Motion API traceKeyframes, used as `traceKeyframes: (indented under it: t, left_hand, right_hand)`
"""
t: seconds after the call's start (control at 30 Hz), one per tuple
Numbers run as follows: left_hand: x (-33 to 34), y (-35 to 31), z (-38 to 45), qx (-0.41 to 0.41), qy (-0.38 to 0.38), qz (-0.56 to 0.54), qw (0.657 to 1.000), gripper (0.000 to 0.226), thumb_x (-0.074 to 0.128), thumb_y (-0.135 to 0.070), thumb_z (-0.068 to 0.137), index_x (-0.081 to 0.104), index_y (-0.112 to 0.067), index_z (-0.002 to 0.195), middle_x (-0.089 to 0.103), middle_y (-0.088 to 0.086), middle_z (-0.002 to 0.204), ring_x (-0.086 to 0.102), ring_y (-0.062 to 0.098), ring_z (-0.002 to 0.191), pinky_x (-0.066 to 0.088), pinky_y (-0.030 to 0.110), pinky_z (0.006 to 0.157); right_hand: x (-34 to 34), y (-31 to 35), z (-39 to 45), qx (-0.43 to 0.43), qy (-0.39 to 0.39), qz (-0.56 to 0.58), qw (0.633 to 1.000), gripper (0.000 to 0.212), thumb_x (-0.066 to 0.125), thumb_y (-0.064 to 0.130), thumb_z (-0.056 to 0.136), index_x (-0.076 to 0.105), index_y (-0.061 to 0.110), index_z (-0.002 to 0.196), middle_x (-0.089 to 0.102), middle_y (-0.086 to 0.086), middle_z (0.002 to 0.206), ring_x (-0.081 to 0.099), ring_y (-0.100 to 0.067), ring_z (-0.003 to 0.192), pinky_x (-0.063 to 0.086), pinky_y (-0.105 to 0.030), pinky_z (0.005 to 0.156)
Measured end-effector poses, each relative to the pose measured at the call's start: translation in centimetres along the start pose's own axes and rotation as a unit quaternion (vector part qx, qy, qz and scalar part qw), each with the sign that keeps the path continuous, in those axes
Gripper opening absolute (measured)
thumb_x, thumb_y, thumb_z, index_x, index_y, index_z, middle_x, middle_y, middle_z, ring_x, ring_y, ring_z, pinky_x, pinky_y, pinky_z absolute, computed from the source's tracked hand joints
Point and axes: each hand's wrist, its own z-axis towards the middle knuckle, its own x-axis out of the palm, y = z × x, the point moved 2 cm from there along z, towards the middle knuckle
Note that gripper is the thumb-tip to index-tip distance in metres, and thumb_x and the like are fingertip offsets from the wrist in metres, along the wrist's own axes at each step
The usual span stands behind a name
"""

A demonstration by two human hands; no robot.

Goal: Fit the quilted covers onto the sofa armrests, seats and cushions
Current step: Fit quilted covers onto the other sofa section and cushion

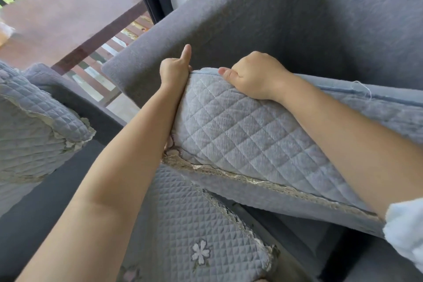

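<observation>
Head view takes in the grey sofa (pixel 286 18) first, its bare armrest (pixel 142 68) and back filling the upper right, with a balcony railing (pixel 103 52) and deck beyond the armrest. Across the middle lies a seat cushion (pixel 240 126) held up off the base, already dressed in a diamond-quilted cover with a lace trim (pixel 240 177) along its lower edge. Below it, a second quilted cover (pixel 190 224) with an embroidered flower (pixel 200 253) lies on the seat, and another covered piece (pixel 34 126) sits at far left. Both hands are at the cushion's far corner: the left hand (pixel 175 68) grips the corner edge with fingers curled and thumb raised, while the right hand (pixel 254 75) clutches the piped top seam, its thumb pressed along it. The step in hand looks like pulling the cover square over this corner. Next, I judge, the cushion must be lowered into the sofa frame with the cover kept taut and the trim facing forward.
</observation>
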Motion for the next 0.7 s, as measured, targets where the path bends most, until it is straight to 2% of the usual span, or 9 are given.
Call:
traceKeyframes:
  t: [0.1,0.2,0.27,0.33,0.4,0.5,0.53,0.63,0.7]
  left_hand:
    - [1.1,-0.8,1.6,-0.007,0.001,0.058,0.998,0.047,0.056,-0.042,0.087,0.049,-0.012,0.052,0.051,-0.002,0.058,0.049,0.01,0.055,0.047,0.03,0.077]
    - [2.1,-1.2,2.3,-0.011,0.023,0.103,0.994,0.047,0.055,-0.044,0.087,0.047,-0.012,0.054,0.049,-0.003,0.058,0.048,0.01,0.056,0.042,0.022,0.061]
    - [2.1,-1.2,2.2,-0.017,0.036,0.102,0.994,0.045,0.052,-0.044,0.089,0.049,-0.013,0.057,0.05,-0.003,0.061,0.049,0.008,0.057,0.042,0.019,0.059]
    - [2.0,-1.1,2.2,-0.025,0.057,0.093,0.994,0.044,0.048,-0.046,0.09,0.054,-0.011,0.065,0.055,-0.002,0.068,0.054,0.01,0.065,0.047,0.024,0.074]
    - [1.8,-0.8,1.8,-0.052,0.082,0.073,0.993,0.049,0.043,-0.048,0.092,0.062,-0.004,0.093,0.061,0.004,0.091,0.06,0.018,0.089,0.045,0.03,0.095]
    - [1.2,-0.8,0.1,-0.071,0.111,0.047,0.99,0.054,0.03,-0.046,0.097,0.055,-0.004,0.119,0.058,0.005,0.113,0.056,0.018,0.102,0.042,0.027,0.095]
    - [1.0,-0.4,-0.8,-0.072,0.131,0.04,0.988,0.055,0.026,-0.047,0.097,0.054,-0.005,0.12,0.058,0.004,0.113,0.057,0.017,0.1,0.045,0.027,0.091]
    - [-0.4,1.2,-3.8,-0.088,0.227,-0.072,0.967,0.052,0.016,-0.047,0.098,0.057,-0.014,0.1,0.067,0.001,0.09,0.066,0.013,0.078,0.054,0.024,0.069]
    - [-1.5,3.1,-4.8,-0.075,0.246,-0.15,0.955,0.056,0.011,-0.049,0.097,0.056,-0.015,0.102,0.071,-0.001,0.093,0.069,0.011,0.078,0.055,0.025,0.074]
  right_hand:
    - [0.0,-0.5,0.8,0.0,0.008,-0.002,1.0,0.056,0.027,0.039,0.099,0.033,0.015,0.049,0.036,0.002,0.055,0.032,-0.009,0.052,0.028,-0.03,0.067]
    - [0.0,-1.0,1.3,0.002,0.001,0.001,1.0,0.057,0.027,0.04,0.098,0.033,0.014,0.048,0.037,0.002,0.054,0.033,-0.01,0.052,0.027,-0.031,0.065]
    - [0.0,-1.0,1.8,0.0,-0.007,0.001,1.0,0.058,0.03,0.044,0.097,0.033,0.013,0.047,0.037,0.001,0.052,0.034,-0.011,0.051,0.026,-0.03,0.057]
    - [0.0,-1.3,2.1,0.008,-0.03,-0.003,1.0,0.061,0.033,0.049,0.094,0.031,0.013,0.046,0.035,-0.001,0.049,0.033,-0.013,0.048,0.024,-0.03,0.048]
    - [0.1,-1.4,2.4,0.014,-0.058,0.006,0.998,0.062,0.035,0.05,0.093,0.028,0.012,0.044,0.032,-0.002,0.047,0.031,-0.015,0.046,0.024,-0.028,0.046]
    - [-0.1,-2.1,2.9,0.018,-0.084,0.02,0.996,0.062,0.038,0.047,0.094,0.026,0.012,0.044,0.029,-0.002,0.045,0.029,-0.016,0.044,0.024,-0.028,0.046]
    - [-0.2,-2.4,2.9,0.02,-0.089,0.026,0.995,0.061,0.038,0.046,0.094,0.027,0.012,0.044,0.029,-0.003,0.045,0.029,-0.016,0.044,0.025,-0.028,0.048]
    - [-1.3,-3.4,3.6,0.03,-0.126,0.029,0.991,0.058,0.035,0.04,0.097,0.03,0.011,0.047,0.032,-0.002,0.048,0.029,-0.015,0.045,0.026,-0.027,0.053]
    - [-2.5,-3.9,3.9,0.015,-0.191,-0.018,0.981,0.05,0.033,0.035,0.098,0.044,0.005,0.059,0.045,-0.004,0.059,0.038,-0.02,0.053,0.026,-0.028,0.06]
